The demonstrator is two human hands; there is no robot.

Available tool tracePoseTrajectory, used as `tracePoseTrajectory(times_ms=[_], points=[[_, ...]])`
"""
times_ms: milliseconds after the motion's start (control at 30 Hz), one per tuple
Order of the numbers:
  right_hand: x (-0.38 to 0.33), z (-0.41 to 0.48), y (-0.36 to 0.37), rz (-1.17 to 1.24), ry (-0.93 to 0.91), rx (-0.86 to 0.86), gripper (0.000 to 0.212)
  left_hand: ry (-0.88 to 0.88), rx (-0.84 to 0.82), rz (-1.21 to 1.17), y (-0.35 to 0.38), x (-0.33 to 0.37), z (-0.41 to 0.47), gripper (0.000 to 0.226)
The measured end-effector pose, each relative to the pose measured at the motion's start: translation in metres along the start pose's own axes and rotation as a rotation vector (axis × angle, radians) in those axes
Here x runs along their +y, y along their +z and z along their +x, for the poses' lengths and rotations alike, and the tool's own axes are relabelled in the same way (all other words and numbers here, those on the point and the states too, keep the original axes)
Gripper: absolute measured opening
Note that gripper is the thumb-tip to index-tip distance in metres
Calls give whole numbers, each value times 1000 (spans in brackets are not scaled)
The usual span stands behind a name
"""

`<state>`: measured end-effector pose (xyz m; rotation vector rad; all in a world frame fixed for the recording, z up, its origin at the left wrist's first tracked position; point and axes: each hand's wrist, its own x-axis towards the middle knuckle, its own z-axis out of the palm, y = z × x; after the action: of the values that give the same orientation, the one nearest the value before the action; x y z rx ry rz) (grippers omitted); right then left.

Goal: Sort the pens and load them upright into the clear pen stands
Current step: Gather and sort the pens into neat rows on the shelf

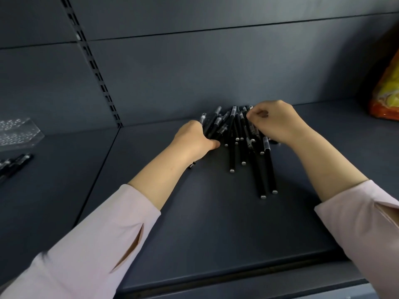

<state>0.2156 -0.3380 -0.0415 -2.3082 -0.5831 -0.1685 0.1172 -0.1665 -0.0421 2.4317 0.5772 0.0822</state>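
Dark grey metal shelf [194, 223], slotted back panel behind. Black pens [232, 156] lie flat in loose pile near back of shelf. Left hand [194, 137] grasps bunch at pile's left edge, fingers curled round barrels. Right hand [278, 123] on pile's right side, fingertips curled, pinching pens. Clear pen stand [19, 132] far left, well apart from pile; few spare pens [15, 164] lying flat before it. Orange-yellow bag [386, 83] at right edge.

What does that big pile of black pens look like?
The pile of pens lies flat and jumbled on the dark shelf, near the back wall. The pens are slim and black, with clear-looking caps and silvery ends, fanned towards the camera. The left hand grips one side; the right hand pinches a pen at the other.
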Motion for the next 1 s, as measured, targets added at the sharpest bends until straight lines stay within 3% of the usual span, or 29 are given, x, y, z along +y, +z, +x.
tracePoseTrajectory(times_ms=[800,1000], points=[[-6,-3,-4,-7,-1,-12,23,88,37,135,-7,3,-7,44],[-6,-3,-3,4,18,-7,22,39,22,122,-15,1,-5,37]])
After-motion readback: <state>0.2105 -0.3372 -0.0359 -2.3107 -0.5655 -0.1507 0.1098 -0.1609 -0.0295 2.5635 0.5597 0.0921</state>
